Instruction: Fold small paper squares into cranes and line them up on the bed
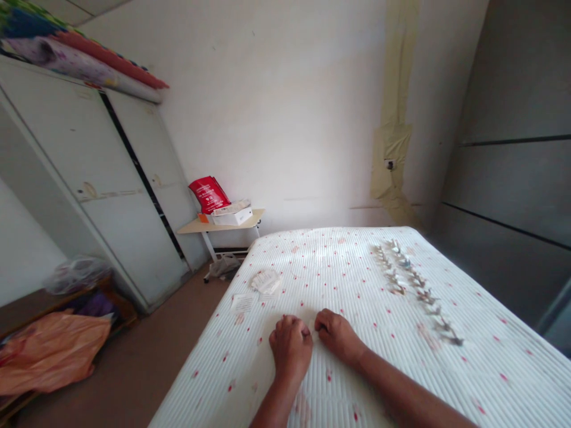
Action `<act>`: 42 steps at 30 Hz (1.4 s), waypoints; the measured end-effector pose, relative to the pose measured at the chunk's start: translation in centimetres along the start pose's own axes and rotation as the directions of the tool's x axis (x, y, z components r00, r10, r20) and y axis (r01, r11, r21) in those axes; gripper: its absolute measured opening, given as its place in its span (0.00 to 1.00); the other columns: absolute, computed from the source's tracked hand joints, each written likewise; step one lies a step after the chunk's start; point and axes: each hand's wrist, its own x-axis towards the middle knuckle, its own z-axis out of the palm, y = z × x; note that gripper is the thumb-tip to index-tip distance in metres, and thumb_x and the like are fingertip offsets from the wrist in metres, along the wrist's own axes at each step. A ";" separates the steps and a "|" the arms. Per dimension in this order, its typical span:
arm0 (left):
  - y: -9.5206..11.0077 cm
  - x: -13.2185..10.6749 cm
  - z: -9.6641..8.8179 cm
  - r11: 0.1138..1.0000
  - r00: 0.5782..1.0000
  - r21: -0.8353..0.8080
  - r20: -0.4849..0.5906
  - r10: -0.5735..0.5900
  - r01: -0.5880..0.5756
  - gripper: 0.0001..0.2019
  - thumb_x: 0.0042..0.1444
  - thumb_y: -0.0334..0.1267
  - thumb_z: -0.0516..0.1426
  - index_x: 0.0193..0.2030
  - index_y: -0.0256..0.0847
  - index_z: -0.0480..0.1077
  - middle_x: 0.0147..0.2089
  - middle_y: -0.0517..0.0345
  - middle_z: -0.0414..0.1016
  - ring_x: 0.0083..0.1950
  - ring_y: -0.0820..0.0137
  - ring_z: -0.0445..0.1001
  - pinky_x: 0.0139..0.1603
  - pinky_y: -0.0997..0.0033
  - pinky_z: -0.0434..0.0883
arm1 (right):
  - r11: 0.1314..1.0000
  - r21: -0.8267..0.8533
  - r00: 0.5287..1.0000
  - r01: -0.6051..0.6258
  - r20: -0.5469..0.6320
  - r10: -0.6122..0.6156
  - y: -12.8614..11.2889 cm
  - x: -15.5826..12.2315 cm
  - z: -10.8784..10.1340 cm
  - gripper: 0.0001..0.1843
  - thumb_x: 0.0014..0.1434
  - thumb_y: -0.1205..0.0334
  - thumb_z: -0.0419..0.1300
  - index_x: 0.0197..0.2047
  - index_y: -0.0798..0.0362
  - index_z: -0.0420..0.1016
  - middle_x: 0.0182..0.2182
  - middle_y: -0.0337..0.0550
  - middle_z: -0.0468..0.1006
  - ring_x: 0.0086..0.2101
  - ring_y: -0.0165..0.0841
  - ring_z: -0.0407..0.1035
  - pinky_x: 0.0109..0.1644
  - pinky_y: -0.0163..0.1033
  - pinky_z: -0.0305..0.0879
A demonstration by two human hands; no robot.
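Observation:
My left hand [292, 343] rests low over the bed with its fingers curled in. Close beside it on the right, my right hand [338, 334] is closed too, its thumb and fingertips pinched toward the left hand. A small pale bit shows in the narrow gap between them, but the fingers hide what it is. Beyond my left hand lies a loose pile of printed paper pieces [266, 282], with a separate printed sheet [243, 303] at its near left. To the right stand two rows of small folded paper figures [423, 294], which look like cranes.
A white ribbed bed cover [330, 273] with red spots lies under everything. Past its far left corner, a small table [190, 227] bears a red bag [209, 194] and a white box [232, 217]. A grey cabinet [120, 208] and an orange plastic bag [53, 351] are at the left.

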 end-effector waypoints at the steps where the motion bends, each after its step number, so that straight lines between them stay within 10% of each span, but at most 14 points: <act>1: -0.1 0.0 0.1 1.000 1.000 -0.003 -0.002 0.002 -0.002 0.05 0.50 0.34 0.54 0.30 0.43 0.71 0.40 0.58 0.70 0.47 0.67 0.65 0.44 0.68 0.56 | 1.000 0.004 1.000 0.000 -0.002 0.000 0.0 0.0 0.0 0.12 0.44 0.76 0.48 0.27 0.55 0.69 0.28 0.40 0.70 0.30 0.28 0.65 0.35 0.30 0.57; 28: -3.3 -0.5 1.4 0.972 0.986 -0.163 -0.005 0.169 -0.168 0.21 0.39 0.18 0.47 0.36 0.42 0.71 0.51 0.58 0.68 0.57 0.71 0.60 0.59 0.71 0.53 | 0.999 -0.037 1.000 -0.023 0.014 0.023 -0.3 0.0 -0.1 0.14 0.44 0.76 0.48 0.29 0.55 0.70 0.29 0.41 0.70 0.31 0.28 0.65 0.35 0.30 0.56; 42: -1.5 -0.2 0.5 0.989 0.995 -0.117 -0.050 0.086 -0.091 0.05 0.49 0.35 0.54 0.27 0.41 0.71 0.43 0.58 0.71 0.48 0.67 0.65 0.48 0.71 0.59 | 0.998 -0.047 0.999 -0.031 0.018 0.032 -0.5 0.0 -0.1 0.12 0.43 0.75 0.48 0.28 0.55 0.69 0.30 0.41 0.71 0.31 0.28 0.64 0.34 0.30 0.55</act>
